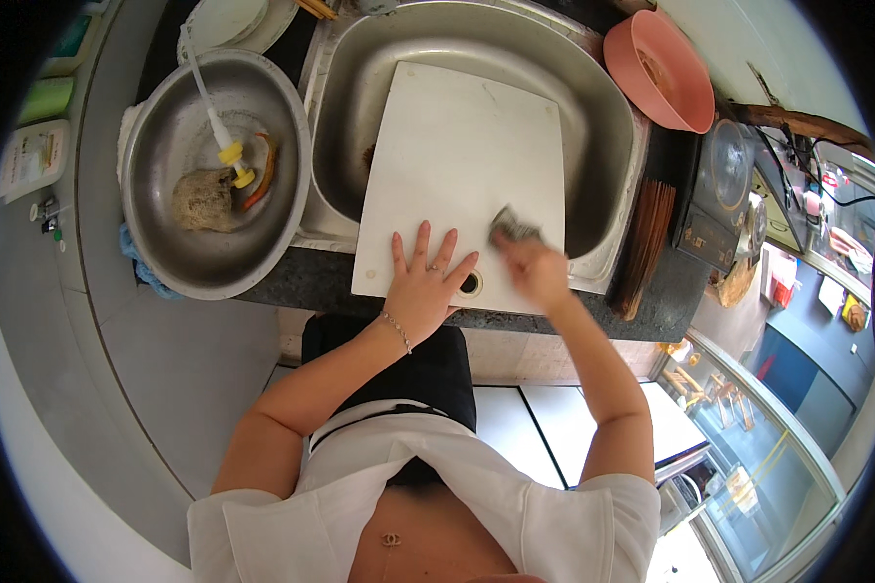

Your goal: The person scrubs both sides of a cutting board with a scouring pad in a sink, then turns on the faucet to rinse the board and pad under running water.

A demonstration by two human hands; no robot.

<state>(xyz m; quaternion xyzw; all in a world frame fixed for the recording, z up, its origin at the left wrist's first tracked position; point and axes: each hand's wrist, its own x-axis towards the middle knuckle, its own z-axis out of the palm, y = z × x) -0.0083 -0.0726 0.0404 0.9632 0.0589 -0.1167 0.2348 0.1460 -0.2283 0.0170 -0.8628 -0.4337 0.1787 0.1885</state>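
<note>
A white cutting board (474, 138) lies across the stainless steel sink (605, 167), its near end resting over the counter edge. My left hand (423, 284) is pressed flat on the board's near part, fingers spread, beside a round hole (469, 283). In my right hand (536, 270) is a grey scrubbing pad (509, 224), held against the board right of the hole. Hand and pad are blurred, so the pad's exact kind is unclear.
Left of the sink stands a steel basin (211, 277) holding a loofah piece (204, 200), a pump dispenser top (222, 138) and a curved orange-brown item (268, 171). A pink basin (652, 73), a bamboo brush (643, 248) and a black stove-like appliance (714, 193) are at right. Stacked plates (262, 33) sit at back left.
</note>
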